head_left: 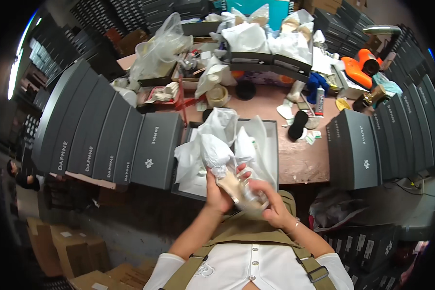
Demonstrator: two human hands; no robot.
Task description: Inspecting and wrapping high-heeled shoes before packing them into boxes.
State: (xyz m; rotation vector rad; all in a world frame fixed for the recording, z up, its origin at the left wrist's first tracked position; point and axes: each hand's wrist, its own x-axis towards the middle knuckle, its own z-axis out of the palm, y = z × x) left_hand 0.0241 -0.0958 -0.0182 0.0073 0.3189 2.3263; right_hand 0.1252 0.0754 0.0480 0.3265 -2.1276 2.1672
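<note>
My left hand (218,192) is closed around the middle of a beige shoe (230,185), which I hold at a tilt in front of my apron. A wad of white tissue paper (216,153) covers its far end. At the near end, my right hand (274,207) grips the shoe with thumb and fingers; that end is blurred, so its details cannot be made out. Just beyond my hands lies an open grey shoebox (271,153). Inside it, beside white paper sheets, rests another white-wrapped bundle (245,146).
Grey shoeboxes (154,145) stand in a row at left, others (360,150) at right. On the pink tabletop (302,164) are a black oval pad (298,125), a tube (320,102) and tape rolls (217,95). Farther back sit paper-filled boxes (249,57) and an orange tool (356,72).
</note>
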